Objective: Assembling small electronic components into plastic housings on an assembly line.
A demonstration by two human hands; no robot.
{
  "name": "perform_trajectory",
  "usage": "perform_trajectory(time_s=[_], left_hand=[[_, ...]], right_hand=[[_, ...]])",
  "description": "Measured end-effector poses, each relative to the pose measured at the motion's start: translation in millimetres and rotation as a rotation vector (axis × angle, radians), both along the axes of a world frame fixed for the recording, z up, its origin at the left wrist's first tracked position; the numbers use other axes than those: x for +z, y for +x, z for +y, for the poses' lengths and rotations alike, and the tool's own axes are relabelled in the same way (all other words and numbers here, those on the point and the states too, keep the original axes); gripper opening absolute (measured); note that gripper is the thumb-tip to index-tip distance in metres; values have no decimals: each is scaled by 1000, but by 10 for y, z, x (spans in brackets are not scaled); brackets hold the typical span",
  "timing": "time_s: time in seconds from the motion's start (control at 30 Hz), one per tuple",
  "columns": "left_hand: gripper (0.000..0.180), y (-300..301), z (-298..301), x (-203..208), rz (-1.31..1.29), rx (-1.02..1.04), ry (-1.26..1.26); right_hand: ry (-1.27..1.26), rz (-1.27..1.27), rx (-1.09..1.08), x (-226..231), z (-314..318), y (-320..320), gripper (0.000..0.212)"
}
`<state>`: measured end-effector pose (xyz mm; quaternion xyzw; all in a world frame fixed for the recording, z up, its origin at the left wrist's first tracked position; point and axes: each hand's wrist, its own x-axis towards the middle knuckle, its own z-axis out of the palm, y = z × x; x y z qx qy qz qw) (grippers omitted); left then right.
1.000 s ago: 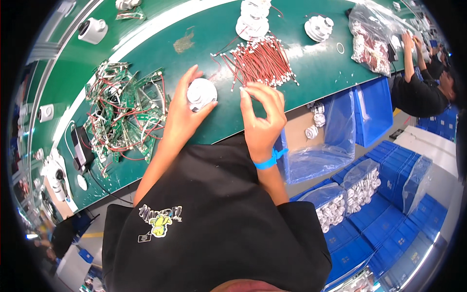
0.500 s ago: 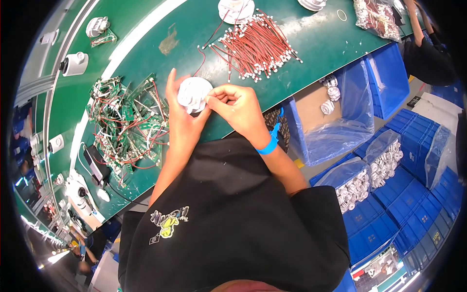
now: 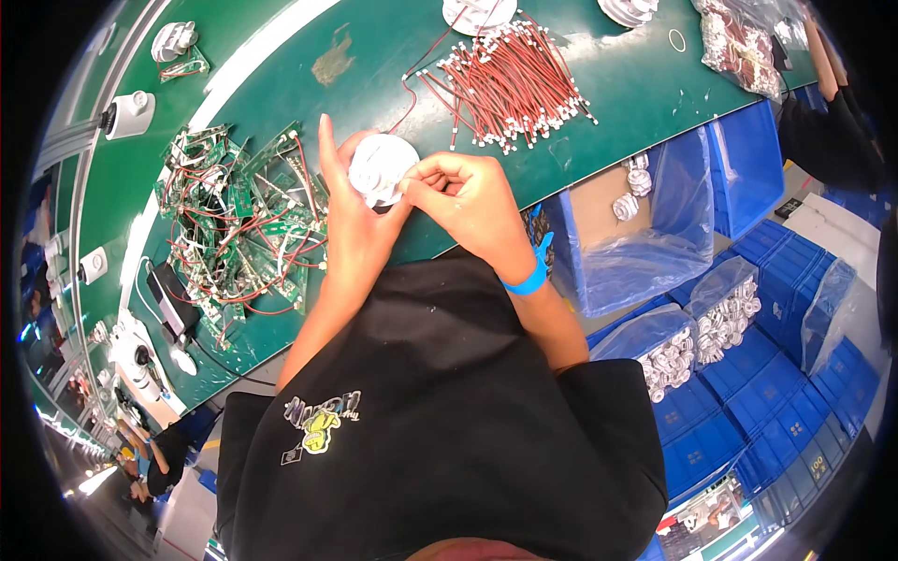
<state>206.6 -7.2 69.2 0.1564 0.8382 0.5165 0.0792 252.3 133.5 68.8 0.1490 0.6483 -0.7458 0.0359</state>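
Observation:
A round white plastic housing (image 3: 382,166) with moulded raised parts rests in my left hand (image 3: 357,224), whose thumb and fingers curve round its rim while one finger points up and away. My right hand (image 3: 472,204), with a blue band at the wrist, is closed in a pinch at the housing's right edge. Whatever lies between those fingertips is too small to make out. A thin red and black wire (image 3: 412,101) runs from the housing's far side up toward a second white round part (image 3: 479,13) on the bench.
Beyond my hands lies a pile of red wires with white connectors (image 3: 514,84). Green circuit boards (image 3: 238,215) with wires are heaped at left. A bagged wire bundle (image 3: 739,47) sits far right. Blue bins (image 3: 599,271) stand below the bench edge, near a person's arm (image 3: 823,61).
The whole view has shifted slightly. Both hands keep nearly the same hold on the white housing, with the right fingertips still pinched at its edge.

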Motion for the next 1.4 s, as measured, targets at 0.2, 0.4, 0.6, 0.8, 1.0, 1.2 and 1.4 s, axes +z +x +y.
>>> perform_trajectory(time_s=[0.2,0.4,0.6,0.8,1.0,1.2,1.4], left_hand=[[110,-11,7,-27,-1,-14,-4],[107,-22,12,-39,17,-35,-26],[104,44,9,-23,-13,-3,-1],[107,-31,-21,52,-10,-104,33],[54,-23,-652,600,155,-182,-328],[34,-78,-945,464,342,-427,-682],[42,-131,-1088,603,233,-238,-377]], right_hand=[[-77,29,14,-139,41,16,9],[-30,19,-29,-116,22,8,8],[140,60,-57,4,-50,16,8],[99,43,-83,-39,-41,31,9],[494,72,-239,308,310,74,31],[-264,129,-94,152,399,-455,35],[-317,405,-249,338,311,-416,12]])
